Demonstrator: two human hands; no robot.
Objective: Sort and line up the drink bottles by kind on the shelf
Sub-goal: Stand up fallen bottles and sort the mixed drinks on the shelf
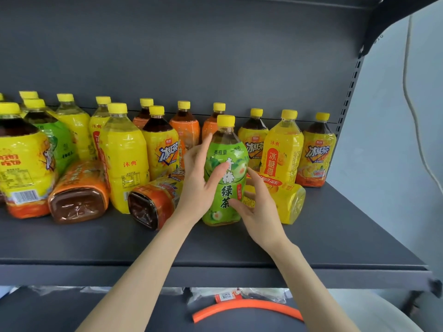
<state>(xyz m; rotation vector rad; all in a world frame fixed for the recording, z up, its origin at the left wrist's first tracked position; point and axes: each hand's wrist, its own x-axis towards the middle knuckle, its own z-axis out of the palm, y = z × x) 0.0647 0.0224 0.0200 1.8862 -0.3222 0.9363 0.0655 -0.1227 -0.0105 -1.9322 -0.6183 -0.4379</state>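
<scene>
A green tea bottle [227,149] with a yellow cap stands upright near the middle of the dark shelf [215,248]. My left hand [199,180] holds it from the left, thumb across the front label and fingers along its far side. My right hand [259,212] touches its lower right side with relaxed, spread fingers. Behind stand several yellow-capped bottles: yellow juice [124,159], iced black tea [163,149] and orange-labelled tea [187,130]. Another green bottle [57,142] stands at the left. Two brown tea bottles [79,195] [153,202] and one yellow bottle [285,202] lie on their sides.
The shelf's front strip is bare from the middle to the right end. A slotted upright [347,97] closes the right side and another shelf [215,3] hangs overhead. Below, an orange tube [244,307] and plastic bags lie on a lower surface.
</scene>
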